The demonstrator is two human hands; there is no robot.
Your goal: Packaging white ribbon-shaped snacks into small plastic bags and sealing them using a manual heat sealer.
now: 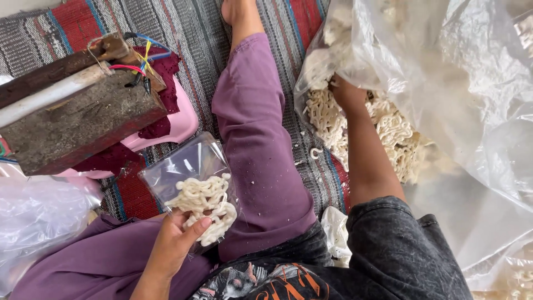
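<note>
My left hand (175, 241), lower left of frame, pinches a small clear bag (191, 178) between thumb and fingers; bag partly filled with pale curly crackers (206, 204) bunched at its lower end, upper half empty; judged roughly half packed, unsealed. Bag's long axis runs lower right to upper left, empty end pointing upper left. My right hand (344, 91), upper centre-right, reaches into the large plastic sack (444, 72) of crackers; fingers hidden, grip cannot be told.

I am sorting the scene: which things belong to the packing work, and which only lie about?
In use:
left hand holding small clear bag of pale crackers
right hand inside big plastic sack

Lying about:
wooden block with wires
pink stool
striped mat
</note>
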